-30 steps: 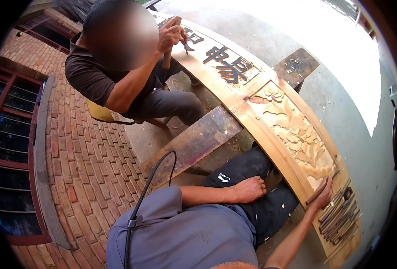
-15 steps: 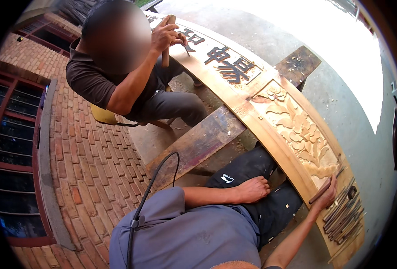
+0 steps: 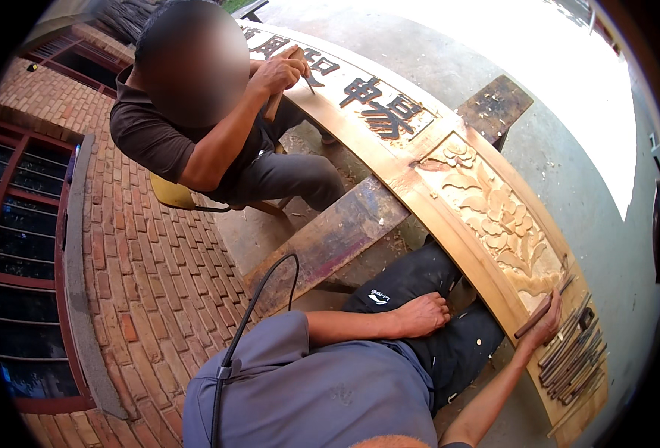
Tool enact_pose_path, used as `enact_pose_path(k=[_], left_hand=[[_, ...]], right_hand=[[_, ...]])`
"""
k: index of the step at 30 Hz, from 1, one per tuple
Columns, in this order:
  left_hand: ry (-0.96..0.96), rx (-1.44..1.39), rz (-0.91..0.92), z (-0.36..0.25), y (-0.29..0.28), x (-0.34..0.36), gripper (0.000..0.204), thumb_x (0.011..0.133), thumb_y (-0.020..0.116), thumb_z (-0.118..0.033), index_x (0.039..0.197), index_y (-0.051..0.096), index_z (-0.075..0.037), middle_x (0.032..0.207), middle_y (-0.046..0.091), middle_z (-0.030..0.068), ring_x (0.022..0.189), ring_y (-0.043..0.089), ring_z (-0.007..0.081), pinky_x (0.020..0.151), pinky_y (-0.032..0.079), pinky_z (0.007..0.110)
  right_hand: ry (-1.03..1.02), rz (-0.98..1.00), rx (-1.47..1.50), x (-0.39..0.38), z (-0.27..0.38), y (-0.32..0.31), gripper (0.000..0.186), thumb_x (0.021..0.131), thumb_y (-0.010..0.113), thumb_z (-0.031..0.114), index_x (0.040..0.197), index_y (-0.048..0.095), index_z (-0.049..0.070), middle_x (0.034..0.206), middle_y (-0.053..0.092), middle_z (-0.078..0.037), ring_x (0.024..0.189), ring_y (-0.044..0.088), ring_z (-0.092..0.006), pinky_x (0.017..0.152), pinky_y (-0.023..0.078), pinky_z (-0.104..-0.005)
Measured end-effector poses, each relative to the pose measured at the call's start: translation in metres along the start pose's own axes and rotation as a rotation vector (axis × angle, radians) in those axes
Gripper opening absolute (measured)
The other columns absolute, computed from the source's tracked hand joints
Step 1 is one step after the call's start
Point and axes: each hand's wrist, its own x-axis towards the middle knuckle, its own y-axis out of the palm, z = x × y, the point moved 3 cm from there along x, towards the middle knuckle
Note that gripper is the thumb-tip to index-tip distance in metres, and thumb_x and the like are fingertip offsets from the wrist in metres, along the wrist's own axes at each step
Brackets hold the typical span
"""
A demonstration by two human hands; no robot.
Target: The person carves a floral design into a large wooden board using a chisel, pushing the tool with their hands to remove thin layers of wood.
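Observation:
My right hand (image 3: 545, 322) grips a slim brown-handled carving chisel (image 3: 533, 317) at the near end of a long curved wooden board (image 3: 460, 254). The chisel slants across the end of a carved floral relief (image 3: 494, 216). Its cutting tip is too small to make out clearly. My left hand (image 3: 423, 315) rests on my dark trousers (image 3: 401, 284) with its fingers curled in, and nothing shows in them. Just beyond my right hand, several chisels and gouges (image 3: 572, 362) lie side by side on the board.
Across the board, a co-worker (image 3: 173, 134) sits holding a wooden mallet (image 3: 274, 104) and a thin chisel beside dark carved characters (image 3: 382, 108). A stained plank (image 3: 330, 235) runs under the board. A black cable (image 3: 248, 313) loops by my shoulder. Left stands a brick wall (image 3: 143, 284).
The co-worker's mallet has tilted and their hand has shifted slightly right and down, baring more carved characters behind. Both my hands stay nearly still.

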Motion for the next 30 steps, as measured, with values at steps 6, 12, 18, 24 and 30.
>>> enact_pose_path(k=[6, 12, 18, 24, 30], left_hand=[[-0.014, 0.031, 0.016, 0.000, 0.000, 0.000, 0.013, 0.091, 0.067, -0.020, 0.091, 0.071, -0.008, 0.092, 0.071, 0.0076, 0.097, 0.067, 0.0267, 0.094, 0.050, 0.040], [-0.014, -0.011, 0.005, 0.001, 0.001, -0.002, 0.013, 0.088, 0.068, -0.018, 0.090, 0.067, -0.006, 0.092, 0.068, 0.0092, 0.096, 0.066, 0.0289, 0.095, 0.051, 0.041], [-0.009, -0.032, -0.020, 0.002, -0.001, -0.002, 0.013, 0.088, 0.068, -0.019, 0.089, 0.066, -0.006, 0.093, 0.068, 0.0093, 0.097, 0.066, 0.0288, 0.095, 0.051, 0.041], [-0.014, 0.008, -0.003, 0.002, 0.003, -0.001, 0.013, 0.088, 0.068, -0.019, 0.088, 0.065, -0.006, 0.093, 0.068, 0.0090, 0.096, 0.065, 0.0283, 0.095, 0.051, 0.041], [-0.013, -0.014, -0.007, 0.002, 0.002, 0.000, 0.013, 0.088, 0.069, -0.019, 0.089, 0.066, -0.007, 0.092, 0.068, 0.0088, 0.096, 0.066, 0.0285, 0.094, 0.051, 0.040]], right_hand=[[0.032, 0.039, -0.033, -0.002, -0.008, 0.003, 0.035, 0.111, 0.055, 0.005, 0.143, 0.067, 0.003, 0.135, 0.073, -0.019, 0.125, 0.071, -0.0356, 0.108, 0.053, -0.0407], [0.025, 0.006, 0.003, -0.003, -0.005, 0.004, 0.033, 0.111, 0.057, 0.007, 0.141, 0.068, 0.003, 0.131, 0.073, -0.020, 0.123, 0.070, -0.0386, 0.105, 0.053, -0.0430], [-0.015, -0.031, 0.003, 0.000, 0.000, 0.001, 0.030, 0.111, 0.059, 0.010, 0.138, 0.069, 0.004, 0.126, 0.074, -0.022, 0.118, 0.070, -0.0425, 0.100, 0.054, -0.0464], [-0.027, -0.012, 0.004, 0.000, -0.002, 0.001, 0.031, 0.109, 0.059, 0.008, 0.139, 0.069, 0.005, 0.127, 0.074, -0.021, 0.117, 0.071, -0.0419, 0.100, 0.054, -0.0463], [-0.016, -0.004, -0.012, -0.001, -0.013, 0.002, 0.032, 0.109, 0.061, 0.008, 0.140, 0.068, 0.005, 0.129, 0.074, -0.020, 0.120, 0.071, -0.0403, 0.102, 0.054, -0.0449]])
